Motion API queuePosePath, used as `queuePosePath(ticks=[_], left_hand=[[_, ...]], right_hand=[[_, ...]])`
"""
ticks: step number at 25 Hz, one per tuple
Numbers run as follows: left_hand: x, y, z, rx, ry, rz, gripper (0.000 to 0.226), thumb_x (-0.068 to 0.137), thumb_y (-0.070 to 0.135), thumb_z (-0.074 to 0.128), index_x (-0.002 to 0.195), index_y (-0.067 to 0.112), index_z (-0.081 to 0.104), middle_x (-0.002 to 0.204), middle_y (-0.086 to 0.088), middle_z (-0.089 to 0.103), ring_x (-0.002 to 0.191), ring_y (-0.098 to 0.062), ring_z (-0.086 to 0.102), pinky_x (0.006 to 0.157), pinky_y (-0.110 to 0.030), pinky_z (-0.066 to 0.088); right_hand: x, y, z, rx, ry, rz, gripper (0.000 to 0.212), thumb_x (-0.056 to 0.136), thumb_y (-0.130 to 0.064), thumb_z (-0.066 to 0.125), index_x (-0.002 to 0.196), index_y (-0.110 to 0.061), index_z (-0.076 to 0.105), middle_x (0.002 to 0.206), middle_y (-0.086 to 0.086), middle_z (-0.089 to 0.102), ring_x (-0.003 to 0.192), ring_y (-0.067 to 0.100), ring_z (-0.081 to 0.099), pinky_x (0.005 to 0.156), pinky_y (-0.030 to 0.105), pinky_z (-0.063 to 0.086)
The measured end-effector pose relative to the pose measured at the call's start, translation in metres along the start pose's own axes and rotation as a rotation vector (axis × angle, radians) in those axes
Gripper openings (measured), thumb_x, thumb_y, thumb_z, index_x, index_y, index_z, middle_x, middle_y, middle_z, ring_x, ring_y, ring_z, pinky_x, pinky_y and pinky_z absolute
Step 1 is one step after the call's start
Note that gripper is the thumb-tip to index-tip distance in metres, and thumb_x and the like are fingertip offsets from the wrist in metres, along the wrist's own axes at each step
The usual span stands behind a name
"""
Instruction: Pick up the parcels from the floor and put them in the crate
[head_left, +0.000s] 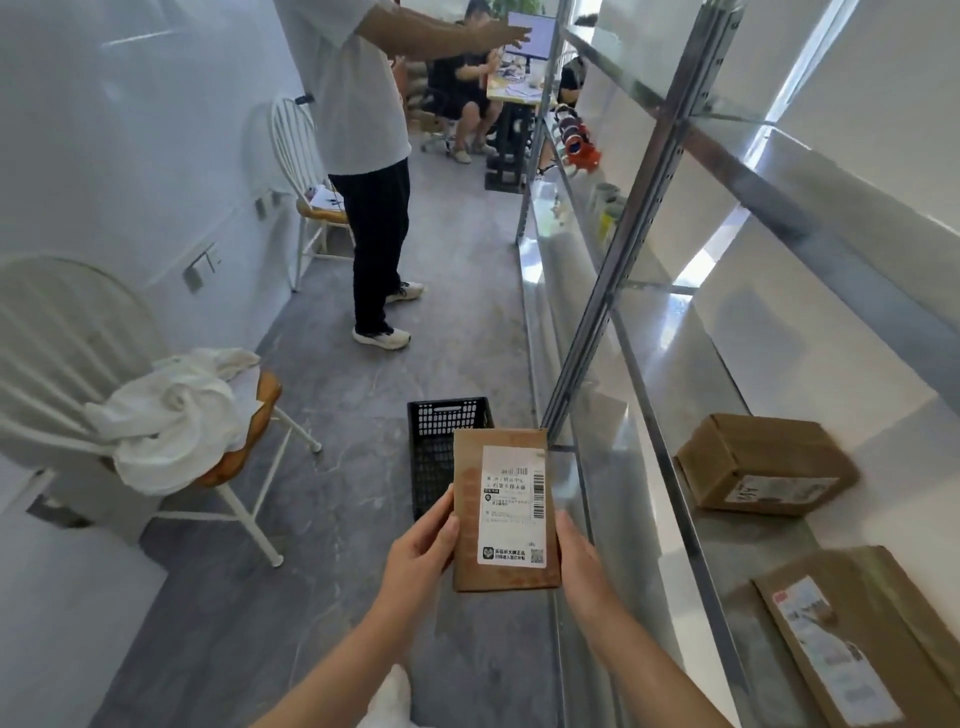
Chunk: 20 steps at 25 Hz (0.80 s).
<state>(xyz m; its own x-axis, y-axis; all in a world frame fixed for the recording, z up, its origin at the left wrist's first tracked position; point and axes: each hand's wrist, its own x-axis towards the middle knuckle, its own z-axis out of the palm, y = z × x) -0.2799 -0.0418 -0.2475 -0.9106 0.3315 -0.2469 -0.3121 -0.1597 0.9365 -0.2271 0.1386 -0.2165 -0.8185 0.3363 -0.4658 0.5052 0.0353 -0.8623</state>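
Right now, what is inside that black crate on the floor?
Only the black crate's lattice walls show, with no parcel in the visible part. The parcel, held by the left hand and right hand, covers its near right part.

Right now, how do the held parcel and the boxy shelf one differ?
Held parcel is flat, slim; shelf parcel is thicker, boxy. Held parcel is gripped by left hand and right hand; shelf parcel rests untouched on the shelf. Held parcel's label faces the camera; shelf parcel's sits on a side face. Both: brown cardboard, white labels.
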Motion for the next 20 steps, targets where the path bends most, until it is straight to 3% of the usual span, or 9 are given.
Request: queuePosePath(ticks=[3, 8, 10, 14, 16, 20], left_hand=[[0.04, 0.003, -0.014, -0.02, 0.046, -0.028, 0.041, 0.098, 0.021, 0.055, 0.137, 0.033, 0.053, 0.121, 0.01, 0.069, 0.111, -0.009, 0.066, 0.087, -0.024, 0.056], [0.119, 0.019, -0.042, -0.028, 0.087, -0.089, 0.039, 0.097, 0.021, 0.057, 0.133, 0.035, 0.056, 0.116, 0.008, 0.072, 0.106, -0.011, 0.068, 0.079, -0.023, 0.058], [0.153, 0.027, -0.05, -0.016, 0.087, -0.106, 0.037, 0.097, 0.022, 0.057, 0.13, 0.038, 0.057, 0.113, 0.011, 0.073, 0.103, -0.008, 0.069, 0.076, -0.021, 0.058], [0.212, 0.043, -0.056, 0.013, 0.075, -0.113, 0.034, 0.097, 0.024, 0.058, 0.124, 0.045, 0.059, 0.117, 0.01, 0.071, 0.11, -0.012, 0.066, 0.092, -0.033, 0.055], [0.234, 0.046, -0.056, 0.027, 0.098, -0.131, 0.034, 0.097, 0.026, 0.058, 0.121, 0.049, 0.06, 0.12, 0.009, 0.07, 0.113, -0.012, 0.065, 0.097, -0.036, 0.053], [0.282, 0.054, -0.051, 0.048, 0.125, -0.151, 0.035, 0.097, 0.026, 0.058, 0.122, 0.049, 0.059, 0.117, 0.012, 0.071, 0.108, -0.008, 0.067, 0.091, -0.032, 0.055]], right_hand=[[0.043, -0.016, 0.017, 0.007, 0.023, 0.057, 0.049, 0.104, -0.051, 0.027, 0.112, -0.031, 0.072, 0.102, -0.009, 0.075, 0.103, 0.008, 0.064, 0.09, 0.026, 0.045], [0.107, -0.057, 0.045, -0.006, 0.036, 0.091, 0.044, 0.103, -0.05, 0.033, 0.109, -0.034, 0.074, 0.096, -0.013, 0.076, 0.101, 0.006, 0.066, 0.084, 0.023, 0.048], [0.136, -0.071, 0.053, -0.002, 0.029, 0.101, 0.044, 0.102, -0.052, 0.033, 0.111, -0.035, 0.073, 0.098, -0.014, 0.076, 0.103, 0.006, 0.066, 0.096, 0.03, 0.048], [0.187, -0.094, 0.06, -0.018, 0.007, 0.107, 0.047, 0.104, -0.051, 0.028, 0.122, -0.034, 0.068, 0.112, -0.008, 0.074, 0.112, 0.011, 0.063, 0.111, 0.041, 0.039], [0.21, -0.099, 0.06, 0.011, -0.001, 0.123, 0.046, 0.106, -0.046, 0.026, 0.127, -0.032, 0.065, 0.117, -0.006, 0.072, 0.113, 0.01, 0.063, 0.111, 0.039, 0.04], [0.268, -0.115, 0.053, 0.014, -0.024, 0.105, 0.042, 0.105, -0.045, 0.03, 0.128, -0.036, 0.064, 0.111, -0.011, 0.073, 0.108, 0.005, 0.065, 0.093, 0.026, 0.049]])
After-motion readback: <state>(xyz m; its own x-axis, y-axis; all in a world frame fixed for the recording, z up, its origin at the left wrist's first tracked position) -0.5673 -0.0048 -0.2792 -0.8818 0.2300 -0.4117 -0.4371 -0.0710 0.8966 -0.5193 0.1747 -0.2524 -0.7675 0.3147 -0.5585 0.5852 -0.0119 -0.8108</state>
